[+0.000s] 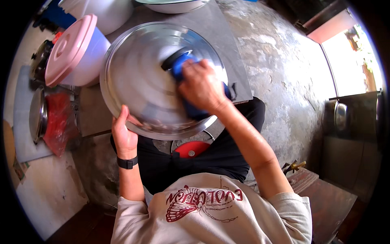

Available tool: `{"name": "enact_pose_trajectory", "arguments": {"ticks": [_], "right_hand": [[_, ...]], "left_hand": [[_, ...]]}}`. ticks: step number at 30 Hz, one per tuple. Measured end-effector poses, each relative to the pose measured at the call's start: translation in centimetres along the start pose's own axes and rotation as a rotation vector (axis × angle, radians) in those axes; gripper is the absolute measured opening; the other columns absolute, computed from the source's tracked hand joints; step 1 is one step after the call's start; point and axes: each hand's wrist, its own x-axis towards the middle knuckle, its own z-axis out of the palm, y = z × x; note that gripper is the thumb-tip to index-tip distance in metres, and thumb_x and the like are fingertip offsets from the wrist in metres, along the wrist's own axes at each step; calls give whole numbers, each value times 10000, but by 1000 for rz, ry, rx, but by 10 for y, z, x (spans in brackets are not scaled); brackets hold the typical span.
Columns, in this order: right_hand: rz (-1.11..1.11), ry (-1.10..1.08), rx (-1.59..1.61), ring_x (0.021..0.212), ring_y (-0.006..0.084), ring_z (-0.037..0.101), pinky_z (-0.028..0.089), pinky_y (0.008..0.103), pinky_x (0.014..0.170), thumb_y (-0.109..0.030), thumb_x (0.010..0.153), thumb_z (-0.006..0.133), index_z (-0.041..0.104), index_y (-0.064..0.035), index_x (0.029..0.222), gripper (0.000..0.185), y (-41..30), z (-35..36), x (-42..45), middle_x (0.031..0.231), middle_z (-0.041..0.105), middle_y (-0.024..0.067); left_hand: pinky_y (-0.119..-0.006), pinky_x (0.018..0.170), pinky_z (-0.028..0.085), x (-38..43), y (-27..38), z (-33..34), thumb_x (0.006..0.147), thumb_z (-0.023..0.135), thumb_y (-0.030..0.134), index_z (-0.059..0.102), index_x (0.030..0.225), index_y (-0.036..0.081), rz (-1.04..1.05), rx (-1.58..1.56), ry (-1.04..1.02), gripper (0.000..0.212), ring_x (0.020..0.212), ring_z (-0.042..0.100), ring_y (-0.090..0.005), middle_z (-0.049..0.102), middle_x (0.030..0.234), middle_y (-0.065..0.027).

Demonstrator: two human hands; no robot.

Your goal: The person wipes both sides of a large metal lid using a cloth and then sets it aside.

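A large round metal lid [137, 76] is tilted up in front of me, above my knees. Its shiny face is towards me, and a black knob handle [176, 58] stands near its middle. At the lid's lower left rim, my left hand [125, 134] grips the edge with the thumb on the near side. My right hand [202, 85] presses a blue cloth [195, 108] against the lid just beside the knob. Motion blurs this hand and the cloth, and the cloth hides part of the lid's right side.
A grey table [210, 24] stands ahead, bearing a white bucket with a pink lid [71, 50] and an enamel basin [173, 6]. To the left are a red plastic bag [58, 119] and a smaller metal lid [38, 114]. A red stool seat [192, 148] shows between my legs.
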Motion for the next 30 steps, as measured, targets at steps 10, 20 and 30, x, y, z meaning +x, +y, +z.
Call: {"name": "enact_pose_trajectory", "arguments": {"ticks": [10, 20, 30], "right_hand": [[311, 94, -68, 969, 367, 592, 484, 452, 865, -231, 818, 682, 658, -4, 1118, 378, 42, 4, -16, 1166, 660, 156], [-183, 69, 231, 975, 311, 610, 492, 410, 902, -197, 682, 740, 672, -100, 1236, 566, -46, -2, -9, 1277, 652, 104], [-456, -69, 212, 1068, 265, 579, 456, 409, 895, -289, 739, 733, 623, -157, 1316, 602, -90, -27, 35, 1379, 585, 48]], "left_hand": [[-309, 597, 530, 2, -3, -3, 955, 644, 182, 591, 1220, 64, -8, -1, 80, 295, 753, 624, -153, 657, 973, -14], [-403, 1044, 441, -13, -2, -3, 979, 580, 102, 492, 1371, 31, 0, -103, -112, 408, 1178, 566, -221, 588, 1287, -82], [-335, 925, 504, -22, 0, 8, 980, 599, 95, 518, 1334, 46, 27, -137, -233, 366, 1084, 606, -167, 628, 1199, -60]]}}
